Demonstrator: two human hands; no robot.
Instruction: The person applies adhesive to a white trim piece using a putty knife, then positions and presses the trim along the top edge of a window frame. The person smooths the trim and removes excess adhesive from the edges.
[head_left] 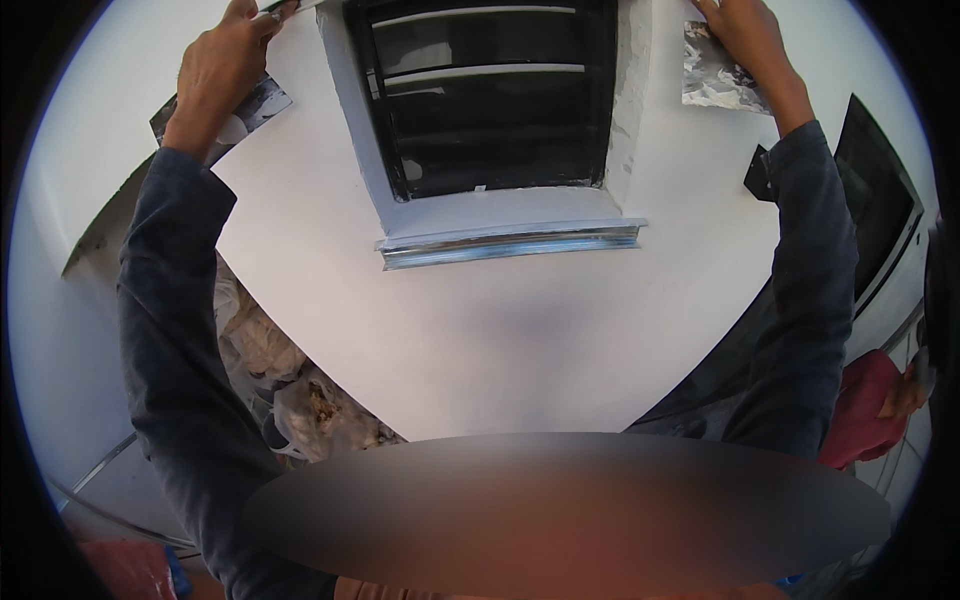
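A broad white surface (500,320) with curved outer edges surrounds a dark slatted window (490,110), with a shiny metal strip (510,247) along its sill. At the upper left, my left hand (225,65) has its fingers closed round a thin pale edge or object, too cropped to name. A grey mottled sheet (265,105) shows just behind it. My right hand (750,40) is raised at the upper right, fingers bent at the frame's edge above another mottled grey-white sheet (715,70); what they grip is hidden.
Crumpled plastic bags with rubble (310,400) show below left of the white surface. A dark glossy panel (880,210) stands at the right, above a red cloth bundle (855,410). Another red item (120,565) lies at the lower left. A blurred oval covers the bottom centre.
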